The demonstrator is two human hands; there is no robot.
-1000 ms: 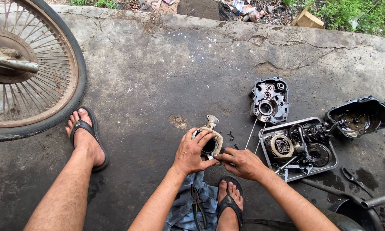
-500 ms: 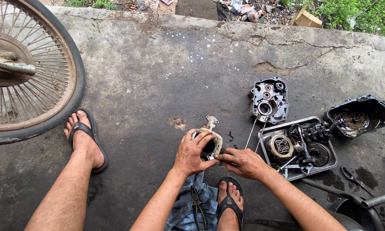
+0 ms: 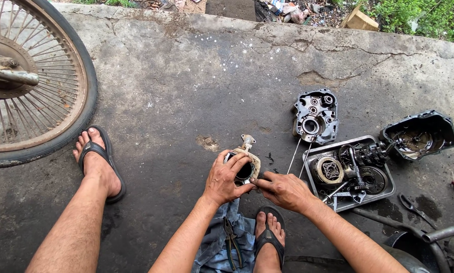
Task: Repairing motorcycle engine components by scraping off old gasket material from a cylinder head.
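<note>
Concrete floor point(image 3: 186, 76): both hands' fingers pinch engine part point(image 3: 244, 167) beside parts tray point(image 3: 386, 194)

Cracked grey concrete floor point(image 3: 186, 81), daylight; greenery, rubbish point(image 3: 287, 7) beyond edge.

We count two hands: our left hand point(image 3: 226, 178) and our right hand point(image 3: 283, 190), together on one engine part point(image 3: 244, 163). Two feet show, each in a black flip-flop: the left one point(image 3: 98, 163) and the right one point(image 3: 269, 238). There is one spoked wheel point(image 3: 32, 83). On the concrete lie two engine case pieces, a grey crankcase half point(image 3: 315, 116) and a black engine cover point(image 3: 420, 135). One metal tray point(image 3: 349, 202) holds the gears and clutch parts. One pair of pliers point(image 3: 232, 241) lies on one blue cloth point(image 3: 214, 250). Two thin rods point(image 3: 296, 157) lie beside the tray.
</note>
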